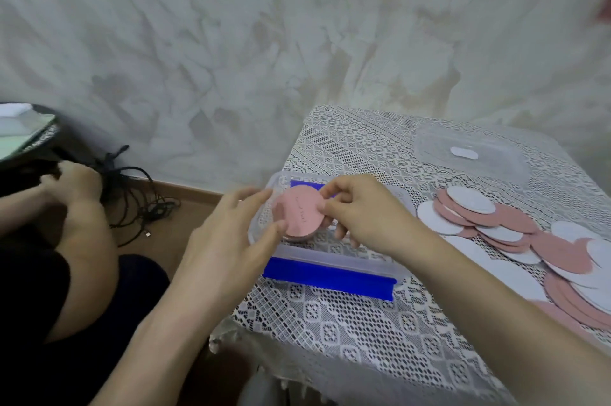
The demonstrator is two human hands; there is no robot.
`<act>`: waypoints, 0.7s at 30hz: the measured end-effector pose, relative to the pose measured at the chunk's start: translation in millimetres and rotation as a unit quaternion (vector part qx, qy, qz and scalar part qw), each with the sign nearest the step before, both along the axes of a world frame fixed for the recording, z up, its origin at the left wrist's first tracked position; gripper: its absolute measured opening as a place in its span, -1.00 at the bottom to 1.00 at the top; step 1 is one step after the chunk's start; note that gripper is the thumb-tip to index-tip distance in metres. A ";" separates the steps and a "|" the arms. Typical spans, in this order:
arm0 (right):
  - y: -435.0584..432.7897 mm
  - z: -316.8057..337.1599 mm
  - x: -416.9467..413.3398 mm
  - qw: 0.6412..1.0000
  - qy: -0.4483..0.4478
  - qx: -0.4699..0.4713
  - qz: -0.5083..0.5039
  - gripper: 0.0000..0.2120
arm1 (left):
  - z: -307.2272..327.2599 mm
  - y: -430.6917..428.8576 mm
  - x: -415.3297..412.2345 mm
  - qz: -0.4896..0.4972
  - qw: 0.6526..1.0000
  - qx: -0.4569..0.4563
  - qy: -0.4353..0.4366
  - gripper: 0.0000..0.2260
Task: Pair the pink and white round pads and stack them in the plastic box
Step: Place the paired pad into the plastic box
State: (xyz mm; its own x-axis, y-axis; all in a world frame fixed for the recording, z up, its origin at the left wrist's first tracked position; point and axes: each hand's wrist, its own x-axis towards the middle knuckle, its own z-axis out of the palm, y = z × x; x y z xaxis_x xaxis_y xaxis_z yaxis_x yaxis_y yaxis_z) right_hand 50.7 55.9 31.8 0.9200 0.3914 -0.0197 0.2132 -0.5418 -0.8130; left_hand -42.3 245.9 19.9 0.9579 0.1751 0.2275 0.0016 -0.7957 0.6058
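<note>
To seat this one well, we judge it best to keep it level, line its rim up with the stack beneath, and let go only once it lies flat. Our left hand (231, 233) is spread, fingers straight, the tips touching the left edge of the pink pad (299, 212). Our right hand (360, 213) pinches the pad's right edge between thumb and forefinger. The pad sits over the stack (299, 237) inside the plastic box (330, 258) on the worktop (330, 323). Further right, loose pads (496, 217) lie fanned, pink and white mixed.
</note>
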 end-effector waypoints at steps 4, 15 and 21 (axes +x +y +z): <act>10.2 -8.0 3.3 0.993 -0.056 -0.107 -0.009 -0.89 | -6.0 2.6 1.0 -0.005 0.999 -0.011 0.031 -0.41; 11.7 7.8 -8.8 0.952 -0.092 -0.279 0.085 -0.54 | -12.3 6.6 0.9 -0.012 0.999 -0.039 -0.006 -0.43; 18.6 -3.1 9.0 0.963 -0.113 -0.240 0.058 -0.76 | -12.3 9.1 2.8 -0.022 1.000 -0.020 -0.010 -0.43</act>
